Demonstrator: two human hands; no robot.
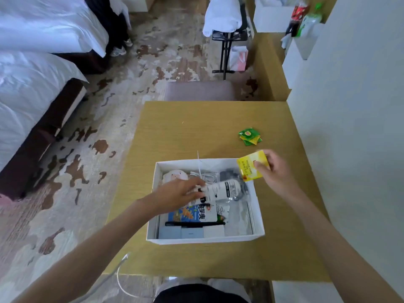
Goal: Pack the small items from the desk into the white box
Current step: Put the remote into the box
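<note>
1. Open white box [205, 239] sits on wooden bench [196, 132], holding a blue snack pack [192, 214], white cables [207, 176], etc.
2. L hand [179, 193] is inside the box, fingers curled on white bottle [225, 190] w/ black print, lying sideways.
3. R hand [275, 169] pinches yellow tea sachet [249, 168] over the box's far-right corner.
4. Green sachets [249, 136] lie on the bench beyond the box.

hotel room, 2 white beds [32, 68], desk [196, 132], carpet [153, 51]
</note>
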